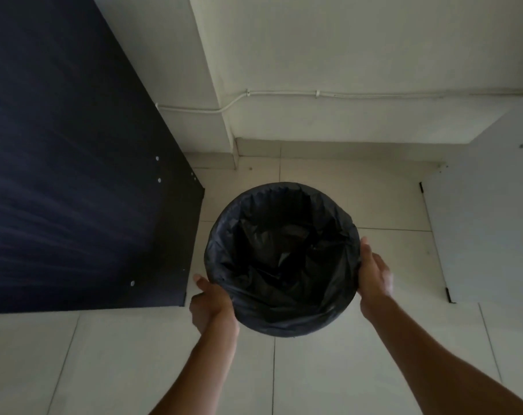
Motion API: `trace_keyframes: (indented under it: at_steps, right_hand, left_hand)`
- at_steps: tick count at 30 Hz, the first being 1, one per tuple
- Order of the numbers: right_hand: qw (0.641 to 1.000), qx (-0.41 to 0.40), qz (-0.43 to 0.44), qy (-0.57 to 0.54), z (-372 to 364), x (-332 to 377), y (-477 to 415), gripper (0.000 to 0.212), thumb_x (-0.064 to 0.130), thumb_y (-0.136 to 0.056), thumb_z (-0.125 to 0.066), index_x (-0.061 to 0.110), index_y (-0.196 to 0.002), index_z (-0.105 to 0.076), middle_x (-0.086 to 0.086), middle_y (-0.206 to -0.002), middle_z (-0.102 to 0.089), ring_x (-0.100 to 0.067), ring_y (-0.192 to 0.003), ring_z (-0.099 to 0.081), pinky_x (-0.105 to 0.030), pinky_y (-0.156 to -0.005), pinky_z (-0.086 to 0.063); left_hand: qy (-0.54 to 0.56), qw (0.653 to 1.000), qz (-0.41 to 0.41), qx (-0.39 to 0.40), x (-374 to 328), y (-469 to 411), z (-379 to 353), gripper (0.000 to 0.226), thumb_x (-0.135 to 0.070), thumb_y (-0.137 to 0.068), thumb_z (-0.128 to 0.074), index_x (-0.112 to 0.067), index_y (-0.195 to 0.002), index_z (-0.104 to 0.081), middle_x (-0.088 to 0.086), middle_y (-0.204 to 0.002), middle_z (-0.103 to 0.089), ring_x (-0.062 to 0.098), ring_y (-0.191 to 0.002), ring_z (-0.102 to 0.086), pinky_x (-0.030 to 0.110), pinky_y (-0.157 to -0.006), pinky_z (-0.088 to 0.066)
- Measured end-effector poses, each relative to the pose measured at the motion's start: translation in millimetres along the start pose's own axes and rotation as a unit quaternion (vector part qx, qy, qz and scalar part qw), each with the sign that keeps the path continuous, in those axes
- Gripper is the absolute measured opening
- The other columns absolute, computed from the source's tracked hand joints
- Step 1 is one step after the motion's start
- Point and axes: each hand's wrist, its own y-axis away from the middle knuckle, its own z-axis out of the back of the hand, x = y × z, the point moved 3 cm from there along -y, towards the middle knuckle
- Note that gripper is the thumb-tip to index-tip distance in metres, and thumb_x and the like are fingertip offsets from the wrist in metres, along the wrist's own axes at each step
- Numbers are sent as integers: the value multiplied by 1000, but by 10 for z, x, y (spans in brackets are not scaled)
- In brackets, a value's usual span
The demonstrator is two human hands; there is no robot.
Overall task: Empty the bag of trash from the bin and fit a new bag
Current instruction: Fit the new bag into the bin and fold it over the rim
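A round bin (284, 320) stands on the tiled floor below me, lined with a black bag (281, 259) whose edge is folded over the whole rim. The bag's inside is crumpled and dark, and I see no trash in it. My left hand (211, 301) grips the bin's lower left side, thumb along the rim. My right hand (374, 272) is pressed flat against the right side, fingers around the bag-covered rim. Both forearms reach in from the bottom of the view.
A dark blue panel (74, 175) of furniture stands close on the left. A white cabinet side (487, 223) stands to the right. Behind the bin are a white wall corner (233, 145) and a white cable (314, 93) running along the wall.
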Motion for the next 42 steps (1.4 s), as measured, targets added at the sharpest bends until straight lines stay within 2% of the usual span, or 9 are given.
trace_keyframes:
  at_steps: [8, 11, 14, 17, 20, 27, 33, 38, 42]
  right_hand:
    - [993, 43, -61, -96, 17, -33, -49, 19, 29, -91, -63, 11, -84, -64, -4, -74, -61, -22, -72, -60, -34, -65, -49]
    - [994, 54, -50, -78, 44, 29, -105, 26, 35, -91, -63, 12, -104, -65, -8, -99, -67, -27, -92, -63, -43, -83, -52]
    - [996, 65, -20, -57, -26, 148, -139, 34, 44, -86, -69, 17, -108, -69, -7, -106, -72, -27, -101, -66, -46, -94, -52]
    - [995, 76, -24, -64, -63, 152, -166, 23, 30, -88, -70, 14, -104, -73, -8, -104, -74, -27, -100, -68, -40, -86, -55]
    - [986, 122, -72, -87, -44, 79, -139, 26, 26, -93, -62, 8, -110, -68, -10, -107, -73, -28, -103, -66, -39, -83, -53]
    - [988, 113, -86, -51, -54, 174, -245, 38, 42, -91, -64, 12, -113, -68, -8, -108, -72, -29, -103, -65, -38, -79, -53]
    - [982, 145, -96, -72, -89, 243, -222, 29, 24, -98, -56, -1, -107, -69, -13, -94, -74, -22, -76, -70, -32, -64, -55]
    - [994, 70, -42, -69, -85, 256, -315, 18, 12, -89, -67, 3, -104, -72, -15, -103, -73, -33, -97, -68, -42, -86, -54]
    - [998, 58, -3, -6, -105, 297, -288, 28, 35, -76, -82, 9, -87, -78, -4, -84, -77, -23, -86, -71, -39, -84, -57]
  left_hand:
    - [-72, 995, -73, 0, -140, -253, -85, 81, -63, -99, -20, 2, -122, -61, 28, -127, -59, 44, -114, -57, 49, -98, -45]
    - [-17, 996, -60, 65, -225, -326, -160, 85, -78, -88, -22, -10, -119, -63, 21, -124, -62, 38, -113, -60, 55, -100, -45]
    - [29, 990, -73, 117, -388, -278, -147, 38, -53, -93, -55, -15, -91, -63, 12, -100, -66, 34, -103, -63, 48, -93, -51]
    - [71, 979, -37, 186, -423, -304, -135, 15, -34, -94, -63, -19, -93, -63, 11, -102, -67, 30, -96, -64, 42, -84, -53]
    - [92, 969, -12, 230, -467, -307, -101, 23, -33, -95, -61, -14, -107, -65, 12, -105, -69, 27, -92, -64, 37, -74, -51]
    - [34, 975, -41, 218, -631, -365, -161, 28, -25, -100, -54, -13, -124, -60, 12, -122, -62, 35, -114, -57, 43, -89, -46]
    - [94, 968, -9, 232, -688, -481, -140, 36, -15, -97, -57, -20, -133, -56, 11, -130, -60, 35, -117, -57, 45, -84, -50]
    - [77, 962, 7, 263, -723, -414, -184, 17, -21, -96, -58, -9, -106, -66, 15, -101, -67, 31, -89, -62, 41, -85, -46]
    - [81, 968, -35, 237, -741, -499, -247, 24, -20, -93, -64, -15, -116, -67, 16, -116, -68, 36, -104, -64, 49, -93, -50]
